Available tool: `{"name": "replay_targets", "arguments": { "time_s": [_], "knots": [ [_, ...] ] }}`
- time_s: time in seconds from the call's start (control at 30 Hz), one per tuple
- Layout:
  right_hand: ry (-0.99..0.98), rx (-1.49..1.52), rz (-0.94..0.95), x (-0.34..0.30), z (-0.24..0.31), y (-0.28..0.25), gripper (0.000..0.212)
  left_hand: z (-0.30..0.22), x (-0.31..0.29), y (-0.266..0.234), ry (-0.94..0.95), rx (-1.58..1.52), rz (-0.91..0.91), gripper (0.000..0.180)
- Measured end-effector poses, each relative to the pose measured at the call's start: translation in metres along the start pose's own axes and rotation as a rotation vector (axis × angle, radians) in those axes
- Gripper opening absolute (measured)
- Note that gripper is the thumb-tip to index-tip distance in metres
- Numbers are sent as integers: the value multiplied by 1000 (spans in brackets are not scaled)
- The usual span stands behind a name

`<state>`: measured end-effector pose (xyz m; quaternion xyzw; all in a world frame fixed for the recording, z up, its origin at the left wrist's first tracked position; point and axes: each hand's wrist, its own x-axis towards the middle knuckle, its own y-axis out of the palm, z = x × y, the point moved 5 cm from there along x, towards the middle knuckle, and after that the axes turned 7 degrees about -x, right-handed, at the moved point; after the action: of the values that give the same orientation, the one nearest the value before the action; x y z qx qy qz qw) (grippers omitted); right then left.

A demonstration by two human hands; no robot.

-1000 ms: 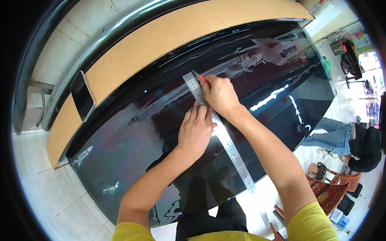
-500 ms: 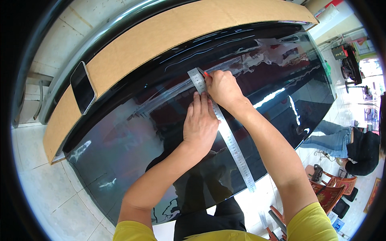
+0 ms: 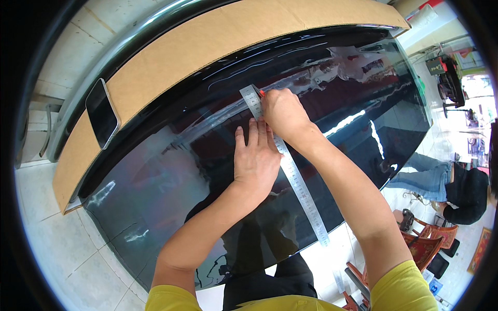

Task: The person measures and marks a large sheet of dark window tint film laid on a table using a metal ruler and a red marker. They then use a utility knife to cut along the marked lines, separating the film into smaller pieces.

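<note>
A long steel ruler lies slantwise across a dark glossy sheet with a curved far edge. My left hand presses flat on the ruler's left side, fingers stretched out toward its far end. Just beyond those fingertips, my right hand is closed round a slim tool with a red-orange end, apparently a utility knife. Its dark tip rests by the ruler's right edge, near the far end. Most of the tool is hidden in my fist.
Brown cardboard curves along the sheet's far side, and a phone leans on it at the left. Another person in jeans is off to the right. Carved red-brown chairs stand at the lower right on the tiled floor.
My left outer finger has spread away from the others. The whole view has shifted slightly; the ruler and my right hand keep their places against the sheet.
</note>
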<state>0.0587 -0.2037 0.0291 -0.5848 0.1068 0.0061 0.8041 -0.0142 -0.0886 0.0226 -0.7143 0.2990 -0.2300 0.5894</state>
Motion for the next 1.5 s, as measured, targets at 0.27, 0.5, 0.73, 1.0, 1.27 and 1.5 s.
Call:
{"name": "replay_targets", "arguments": {
  "time_s": [0.27,0.5,0.73,1.0,1.27,1.5],
  "knots": [
    [-52,1,-51,-23,-8,4,14,2,-2,4,-5,-11,3,66],
    [27,19,-49,-127,-29,20,19,0,-2,5,-10,48,35,68],
    [87,4,-23,-273,-48,22,20,-7,-3,6,1,159,41,72],
    [81,-66,78,-403,-76,33,22,-19,-3,5,4,289,56,68],
    [86,0,216,-460,-96,38,19,-29,1,4,-52,359,174,71],
    [127,109,114,-491,-119,40,14,-34,5,4,-60,408,195,69]
  ]
}}
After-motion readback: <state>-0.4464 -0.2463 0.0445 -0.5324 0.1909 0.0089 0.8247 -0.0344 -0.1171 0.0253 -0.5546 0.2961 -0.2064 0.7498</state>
